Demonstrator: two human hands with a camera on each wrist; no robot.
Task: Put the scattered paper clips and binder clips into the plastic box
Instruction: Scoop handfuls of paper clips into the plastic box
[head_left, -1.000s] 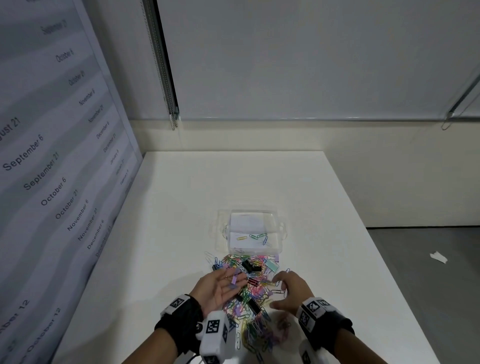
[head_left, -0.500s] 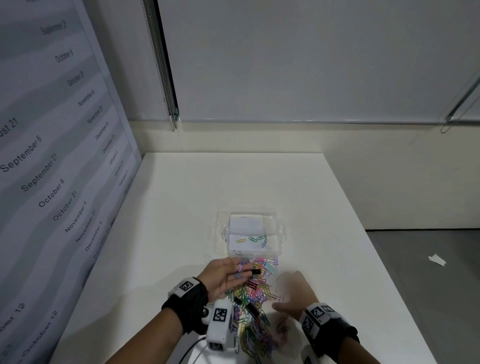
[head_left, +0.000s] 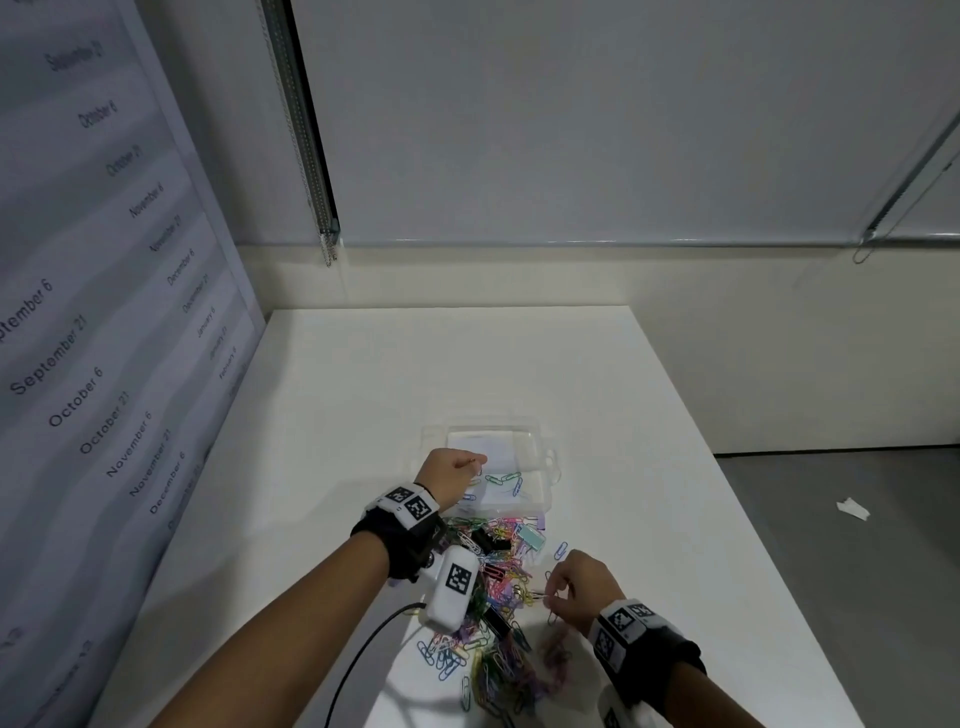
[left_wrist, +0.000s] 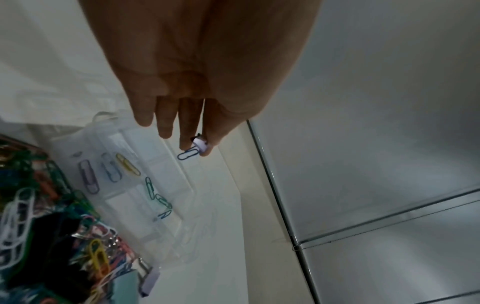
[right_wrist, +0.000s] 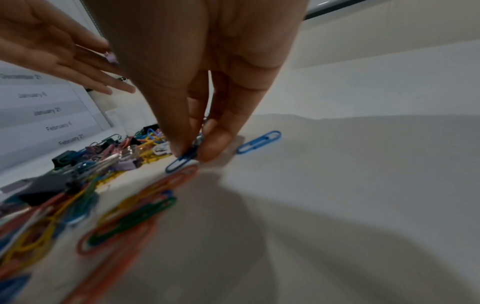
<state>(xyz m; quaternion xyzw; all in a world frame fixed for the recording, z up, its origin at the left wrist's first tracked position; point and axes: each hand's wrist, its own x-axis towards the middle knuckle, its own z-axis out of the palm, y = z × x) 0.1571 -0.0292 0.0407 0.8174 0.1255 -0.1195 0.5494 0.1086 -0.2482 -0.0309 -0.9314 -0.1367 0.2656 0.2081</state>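
Observation:
The clear plastic box (head_left: 540, 452) stands mid-table with several paper clips lying in it (left_wrist: 124, 164). My left hand (head_left: 480, 460) hovers over its left part, pinching a small lilac binder clip (left_wrist: 201, 144) and a blue paper clip (left_wrist: 187, 154) at the fingertips. A heap of coloured paper clips and binder clips (head_left: 498, 571) lies just in front of the box. At the heap's right side my right hand (head_left: 548, 597) pinches a blue paper clip (right_wrist: 182, 161) between thumb and forefinger, low on the table.
A loose blue paper clip (right_wrist: 259, 142) lies right of my right hand. A wall panel printed with dates (head_left: 104, 364) runs along the table's left edge. The table's right edge (head_left: 727, 493) drops to the floor, where a paper scrap (head_left: 852, 508) lies.
My left hand has travelled from the heap forward to above the box, carrying its clips. My right hand stayed by the heap's right side and now pinches a clip.

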